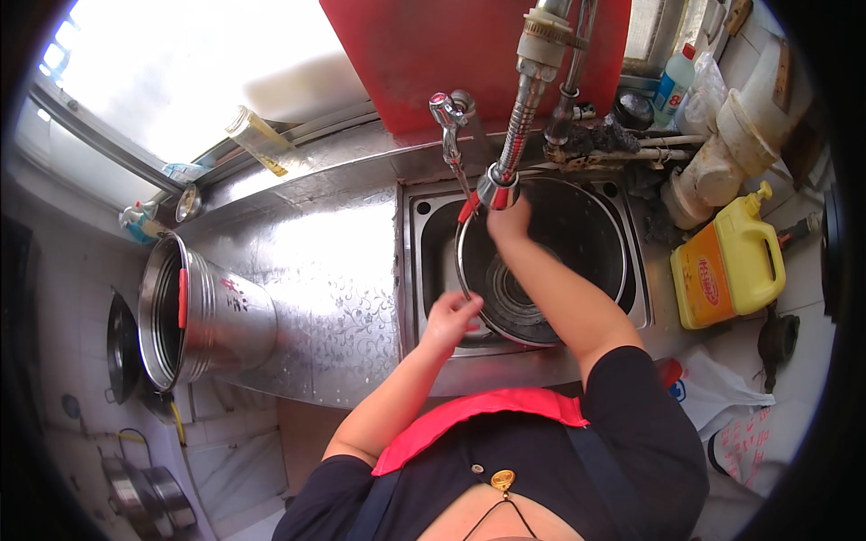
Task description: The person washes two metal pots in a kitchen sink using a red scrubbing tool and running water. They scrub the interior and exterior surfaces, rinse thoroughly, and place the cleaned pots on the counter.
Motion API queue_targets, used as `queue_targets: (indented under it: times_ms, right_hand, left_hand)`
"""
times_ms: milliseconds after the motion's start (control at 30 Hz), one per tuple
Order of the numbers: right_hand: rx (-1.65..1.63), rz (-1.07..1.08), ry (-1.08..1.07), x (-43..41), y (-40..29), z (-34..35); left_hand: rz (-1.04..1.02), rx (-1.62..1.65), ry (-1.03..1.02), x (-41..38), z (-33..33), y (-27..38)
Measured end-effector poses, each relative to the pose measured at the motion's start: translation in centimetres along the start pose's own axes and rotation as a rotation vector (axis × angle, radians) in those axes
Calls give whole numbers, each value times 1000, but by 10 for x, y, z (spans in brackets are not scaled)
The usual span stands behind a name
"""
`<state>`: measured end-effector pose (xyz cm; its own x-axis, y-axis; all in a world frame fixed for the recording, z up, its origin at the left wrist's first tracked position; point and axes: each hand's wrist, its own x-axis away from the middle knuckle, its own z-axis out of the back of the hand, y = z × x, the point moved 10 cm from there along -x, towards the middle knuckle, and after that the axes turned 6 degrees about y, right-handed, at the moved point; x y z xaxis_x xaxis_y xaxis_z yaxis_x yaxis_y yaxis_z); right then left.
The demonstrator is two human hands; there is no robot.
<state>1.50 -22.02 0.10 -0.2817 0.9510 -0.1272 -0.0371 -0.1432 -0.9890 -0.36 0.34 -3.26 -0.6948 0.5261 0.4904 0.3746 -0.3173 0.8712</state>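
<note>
A round metal bucket [575,237] with a dark interior and ringed bottom sits in the stainless-steel sink [433,264], its mouth facing up. Its wire handle, with a red grip [468,207], lies along the left side of the rim. My left hand [450,321] pinches the rim or handle at the near left; which of these is unclear. My right hand [511,220] reaches over the bucket to its far side. The chrome spray head [499,188] hangs in front of its fingers, so their grip is hidden. No running water is discernible.
A second metal bucket [237,318] lies on its side on the steel counter [325,338]. Behind the sink are a chrome tap [448,125] and a red board [433,61]. A yellow pump jug [731,264] stands right, near white pipes [717,166]. A plastic jar [260,142] leans by the window.
</note>
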Motion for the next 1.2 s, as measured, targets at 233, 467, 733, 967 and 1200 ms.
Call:
queue_targets:
  times_ms: [233,467,733,967,1200]
  right_hand:
    - [150,76,205,-42,24,19]
    - [40,180,-582,92,-7,-15]
    - [255,5,124,-16,10,19]
    - [274,-124,-168,20,41,-21]
    - [122,-56,-72,14,34,-9]
  left_hand:
    - [-31,-137,-135,29,-23,-2]
    - [-57,65,48,-36,14,13]
    - [-115,-70,110,5,12,23]
    - [-490,-558,351,-9,27,58]
    - [-404,-411,321,-13,25,51]
